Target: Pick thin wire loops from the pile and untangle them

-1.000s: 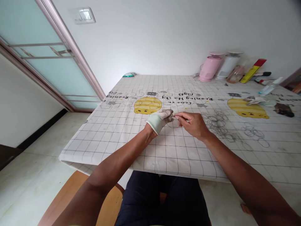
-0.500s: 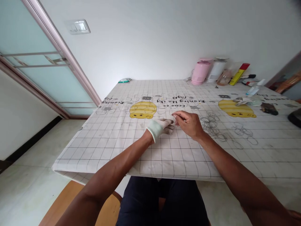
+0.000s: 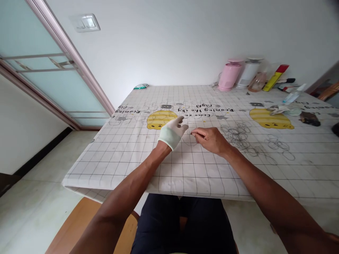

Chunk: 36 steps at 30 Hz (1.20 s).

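My left hand point(image 3: 172, 133) wears a white glove with a pale green cuff. Its thumb and fingers are apart, and nothing shows between them. Just to its right, my bare right hand point(image 3: 209, 139) is pinched on a thin dark wire point(image 3: 187, 143), whose faint curve runs between the two hands, above the tablecloth. Where the wire ends is too fine to make out. Right of my right hand lies a tangled pile of thin wire loops point(image 3: 235, 135). A smaller group of loops point(image 3: 277, 143) lies beside it.
A checked tablecloth point(image 3: 127, 164) covers the table. At the back right stand a pink cylindrical device point(image 3: 230, 76), a white one point(image 3: 248, 74), a bottle point(image 3: 257, 83) and a yellow-red tube point(image 3: 275, 78). A crumpled glove point(image 3: 287, 110) and a dark block point(image 3: 309, 119) lie at right.
My left hand has moved left and away from my right hand, and its fingers have spread. My right hand stays pinched and has shifted slightly left. The view has tilted a little.
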Motion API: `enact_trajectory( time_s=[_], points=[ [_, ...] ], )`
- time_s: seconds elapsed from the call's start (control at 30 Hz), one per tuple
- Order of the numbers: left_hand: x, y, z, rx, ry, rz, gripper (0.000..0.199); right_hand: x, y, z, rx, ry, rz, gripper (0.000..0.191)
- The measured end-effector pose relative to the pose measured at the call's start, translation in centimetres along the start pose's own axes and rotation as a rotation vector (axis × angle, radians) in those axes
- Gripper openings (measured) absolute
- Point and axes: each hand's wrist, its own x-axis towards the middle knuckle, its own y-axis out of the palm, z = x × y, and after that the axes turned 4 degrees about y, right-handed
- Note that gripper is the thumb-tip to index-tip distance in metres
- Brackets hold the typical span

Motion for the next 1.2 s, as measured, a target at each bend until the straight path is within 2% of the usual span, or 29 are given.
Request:
enact_trajectory(
  time_s=[0.1,0.2,0.27,0.4,0.47,0.63,0.77,0.9,1.03,1.2],
  points=[
    [-0.4,-0.3,-0.7,0.113,0.007,0.105,0.028,-0.2,0.6,0.5,-0.001,-0.015,0.070,0.024],
    [-0.9,-0.3,-0.9,0.112,-0.057,0.229,0.023,-0.3,1.0,0.9,0.017,0.014,0.076,0.024],
    [-1.0,-0.3,-0.9,0.032,-0.106,0.216,0.024,-0.3,1.3,1.2,0.038,0.055,0.049,0.023],
    [-1.2,-0.5,-1.1,-0.183,-0.167,0.075,0.026,-0.4,1.5,1.8,0.138,0.152,-0.014,0.022],
    [-1.2,-0.5,-1.2,-0.247,-0.176,0.041,0.025,-0.4,1.5,2.1,0.184,0.178,-0.029,0.022],
    [-0.9,-0.6,-1.1,-0.223,-0.141,0.065,0.023,-0.2,1.0,1.7,0.153,0.172,-0.036,0.021],
    [-0.9,-1.2,-1.1,-0.195,-0.090,0.034,0.033,0.0,0.2,1.0,0.128,0.183,-0.086,0.023],
    [-1.4,-0.9,-1.3,-0.254,-0.183,0.125,0.037,0.1,-0.3,0.8,0.148,0.193,-0.129,0.025],
    [-1.8,0.1,-1.6,-0.332,-0.285,0.252,0.024,0.2,-0.4,0.8,0.168,0.203,-0.128,0.023],
    [-1.7,-0.1,-1.6,-0.359,-0.294,0.230,0.020,0.4,-0.9,0.8,0.283,0.292,-0.040,0.023]
  ],
)
